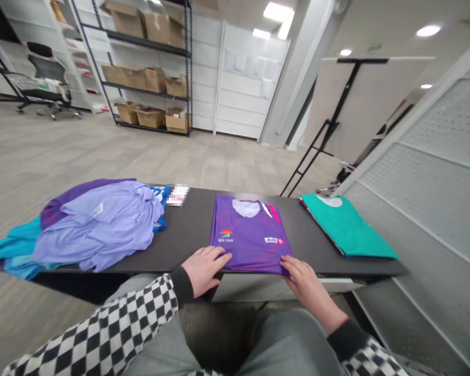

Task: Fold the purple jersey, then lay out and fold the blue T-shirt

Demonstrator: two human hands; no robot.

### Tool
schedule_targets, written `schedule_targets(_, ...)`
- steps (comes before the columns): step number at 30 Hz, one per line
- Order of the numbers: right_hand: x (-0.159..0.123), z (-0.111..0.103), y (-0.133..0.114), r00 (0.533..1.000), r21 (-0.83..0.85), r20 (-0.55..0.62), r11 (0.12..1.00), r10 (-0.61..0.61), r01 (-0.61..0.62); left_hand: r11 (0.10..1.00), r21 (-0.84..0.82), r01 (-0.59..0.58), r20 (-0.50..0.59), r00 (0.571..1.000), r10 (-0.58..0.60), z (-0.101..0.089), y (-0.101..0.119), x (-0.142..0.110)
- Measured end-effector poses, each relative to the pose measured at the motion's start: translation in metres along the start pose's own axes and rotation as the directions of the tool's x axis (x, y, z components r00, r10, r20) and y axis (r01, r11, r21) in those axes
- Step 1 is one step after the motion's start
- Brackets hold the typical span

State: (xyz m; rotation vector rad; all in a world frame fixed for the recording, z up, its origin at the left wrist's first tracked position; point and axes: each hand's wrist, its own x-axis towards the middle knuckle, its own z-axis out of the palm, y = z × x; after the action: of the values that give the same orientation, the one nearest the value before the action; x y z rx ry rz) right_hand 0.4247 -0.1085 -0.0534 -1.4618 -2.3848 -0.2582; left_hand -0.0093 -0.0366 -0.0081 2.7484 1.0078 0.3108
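A folded purple T-shirt (250,243) with small printed logos and a pink-and-white patch near the collar lies flat in the middle of the dark table. My left hand (204,266) rests at its near left corner, fingers stretched over the cloth and thumb apart. At the near right corner, my right hand (303,279) touches the shirt with extended fingertips, its thumb lower down by the table edge. Neither hand visibly grips the cloth.
Loose lavender shirts (102,219) and blue ones heap at the table's left end. A white card (178,194) lies beside them. Folded green shirts (348,227) are stacked at right. A perforated partition (442,209) borders the right side; a shelf with cardboard boxes (152,116) stands beyond.
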Motion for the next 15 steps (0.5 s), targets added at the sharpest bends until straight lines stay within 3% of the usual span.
schedule_targets(4,-0.011,-0.009,0.005,0.999,-0.012,-0.044,1.0,-0.019,0.018,1.0,0.01,0.017,-0.036,0.999,-0.016,0.004,0.004,-0.013)
schedule_targets(10,-0.009,-0.02,0.004,0.995,-0.002,-0.098,0.999,-0.032,0.032,1.0,0.016,-0.021,-0.029,0.999,0.021,0.001,-0.006,-0.01)
schedule_targets(15,-0.016,-0.016,0.03,0.983,-0.019,-0.162,0.996,-0.086,0.084,1.0,0.008,0.01,-0.068,0.998,-0.01,-0.007,-0.006,-0.009)
